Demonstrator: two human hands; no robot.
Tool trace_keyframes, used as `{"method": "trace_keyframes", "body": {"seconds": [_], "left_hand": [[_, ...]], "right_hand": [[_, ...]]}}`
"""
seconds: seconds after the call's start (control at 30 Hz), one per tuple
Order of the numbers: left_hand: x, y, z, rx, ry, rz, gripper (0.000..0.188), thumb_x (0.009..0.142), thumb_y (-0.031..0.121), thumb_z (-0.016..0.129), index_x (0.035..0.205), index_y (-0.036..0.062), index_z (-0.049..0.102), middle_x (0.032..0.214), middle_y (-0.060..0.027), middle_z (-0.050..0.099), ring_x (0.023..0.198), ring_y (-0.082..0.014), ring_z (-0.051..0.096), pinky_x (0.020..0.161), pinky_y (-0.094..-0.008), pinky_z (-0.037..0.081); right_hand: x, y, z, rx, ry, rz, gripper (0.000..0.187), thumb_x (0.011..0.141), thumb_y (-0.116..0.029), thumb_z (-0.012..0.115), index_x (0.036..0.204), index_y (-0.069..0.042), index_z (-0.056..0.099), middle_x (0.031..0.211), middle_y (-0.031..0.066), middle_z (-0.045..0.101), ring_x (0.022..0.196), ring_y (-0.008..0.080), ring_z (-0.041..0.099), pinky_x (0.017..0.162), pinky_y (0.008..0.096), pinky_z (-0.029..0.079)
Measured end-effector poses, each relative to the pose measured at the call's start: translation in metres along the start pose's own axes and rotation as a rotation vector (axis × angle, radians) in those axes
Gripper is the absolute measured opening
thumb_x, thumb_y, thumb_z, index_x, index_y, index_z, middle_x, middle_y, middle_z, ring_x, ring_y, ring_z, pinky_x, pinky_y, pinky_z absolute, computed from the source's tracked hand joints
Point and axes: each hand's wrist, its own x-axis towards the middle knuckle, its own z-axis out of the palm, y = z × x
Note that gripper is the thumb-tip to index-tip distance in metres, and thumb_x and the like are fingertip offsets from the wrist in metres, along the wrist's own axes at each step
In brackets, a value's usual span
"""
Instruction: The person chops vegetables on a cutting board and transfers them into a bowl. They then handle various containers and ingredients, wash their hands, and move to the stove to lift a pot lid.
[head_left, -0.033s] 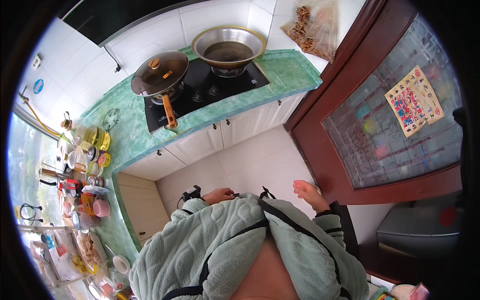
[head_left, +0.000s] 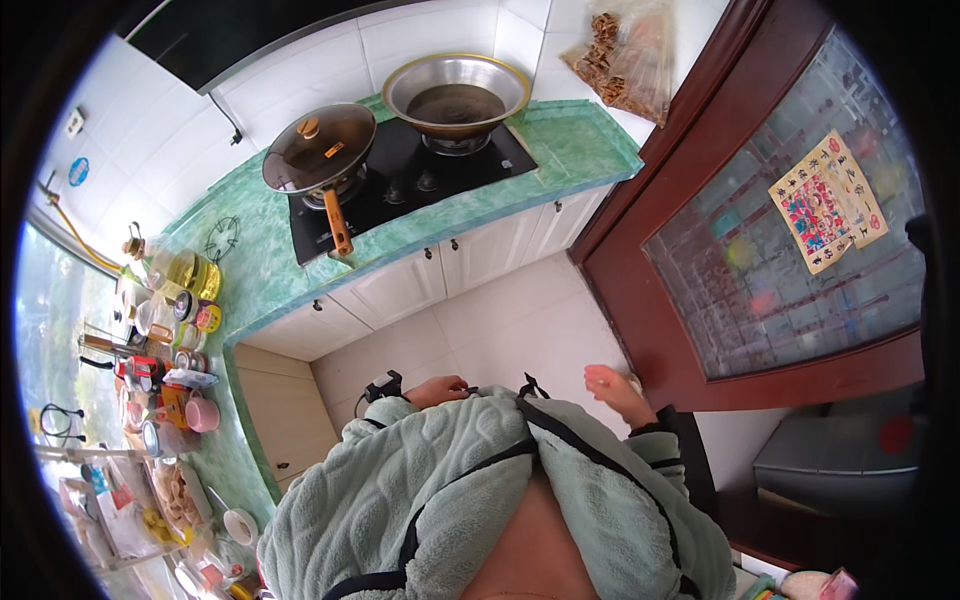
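Observation:
My left hand [head_left: 437, 390] rests low at the front of my pale green fleece jacket [head_left: 440, 470], and its fingers are mostly hidden against the hem. A small black device [head_left: 383, 386] is strapped at that wrist. Off to the right, my right hand [head_left: 618, 393] hangs open over the floor, fingers loosely stretched and holding nothing. Ahead on the black gas hob [head_left: 405, 190] stand a lidded pan [head_left: 318, 150] with a wooden handle and a wide metal basin [head_left: 457, 92] with liquid in it. Both hands are well apart from the hob.
A green marbled counter [head_left: 270, 240] runs along the back and left, with oil bottles [head_left: 205, 278], jars and a pink mug [head_left: 202, 412]. White cabinets [head_left: 395, 290] sit below. A brown-framed glass door [head_left: 780, 230] is at right, near a hanging bag of dried food [head_left: 625, 60].

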Motion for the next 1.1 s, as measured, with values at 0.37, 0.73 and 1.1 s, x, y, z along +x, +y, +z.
{"method": "trace_keyframes", "body": {"seconds": [0.37, 0.73, 1.1], "left_hand": [[0.016, 0.034, 0.047, 0.060, -0.031, 0.042, 0.044, 0.091, 0.031, 0.055, 0.123, 0.0018, 0.055, 0.114, -0.0163, 0.064, 0.107, -0.0275, 0.060, 0.094, -0.0356, 0.046], [0.029, 0.024, 0.082, 0.194, 0.031, 0.016, 0.044, 0.089, 0.031, 0.054, 0.120, 0.0011, 0.057, 0.113, -0.0182, 0.064, 0.106, -0.0320, 0.061, 0.092, -0.0380, 0.048], [-0.030, -0.022, 0.070, 0.460, 0.200, -0.143, 0.047, 0.080, 0.027, 0.064, 0.123, 0.0098, 0.056, 0.112, -0.0160, 0.064, 0.106, -0.0360, 0.060, 0.089, -0.0445, 0.048]], "right_hand": [[-0.063, 0.018, 0.009, 0.114, -0.385, 0.035, 0.041, 0.094, -0.020, 0.056, 0.130, -0.001, 0.050, 0.124, 0.0080, 0.057, 0.116, 0.0149, 0.051, 0.100, 0.0315, 0.041], [-0.067, 0.049, -0.041, 0.071, -0.427, -0.007, 0.047, 0.093, -0.022, 0.059, 0.134, -0.003, 0.047, 0.129, 0.0071, 0.054, 0.114, 0.0173, 0.054, 0.096, 0.0334, 0.045], [-0.071, 0.094, -0.054, -0.023, -0.450, 0.074, 0.049, 0.089, -0.026, 0.064, 0.130, -0.003, 0.049, 0.127, 0.0094, 0.054, 0.108, 0.0186, 0.056, 0.081, 0.0322, 0.051]]}}
